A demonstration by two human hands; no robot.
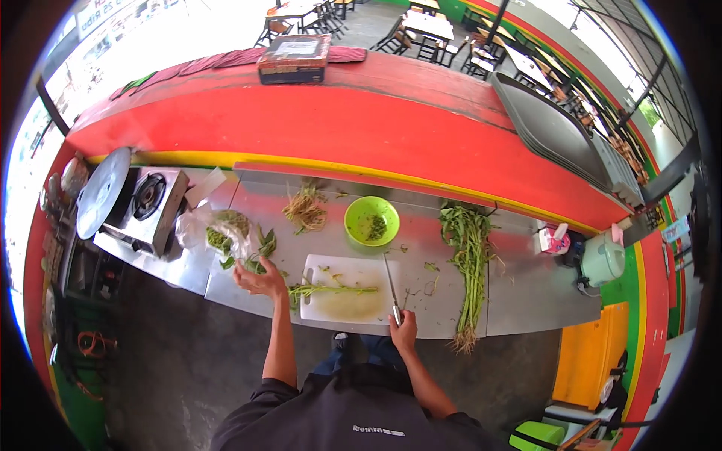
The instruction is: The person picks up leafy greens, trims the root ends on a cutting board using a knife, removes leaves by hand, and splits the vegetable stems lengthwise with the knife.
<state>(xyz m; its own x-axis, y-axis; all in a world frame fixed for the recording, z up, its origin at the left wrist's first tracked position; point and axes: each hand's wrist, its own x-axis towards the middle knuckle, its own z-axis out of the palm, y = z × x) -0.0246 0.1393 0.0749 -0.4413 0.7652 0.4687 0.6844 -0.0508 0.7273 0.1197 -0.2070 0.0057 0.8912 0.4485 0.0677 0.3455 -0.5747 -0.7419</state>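
My right hand [404, 328] is closed round the handle of a knife [392, 286], whose blade points away from me over the right side of a white cutting board [365, 268]. Green stems [331, 289] lie across the board. My left hand [260, 279] is beside the board's left edge, fingers apart, near green leaves [266, 242] and a clear plastic bag [239, 239] with greens inside. Whether its fingertips touch the leaves cannot be made out. Behind the board stands a green bowl [353, 219] holding chopped greens.
A long leafy bunch [470, 274] lies right of the board; cut roots [304, 213] lie behind it. At left is a stove [169, 203] with a large round lid [104, 192]. Tissues [554, 239] and a rice cooker [604, 260] stand right. A red ledge [301, 120] runs behind.
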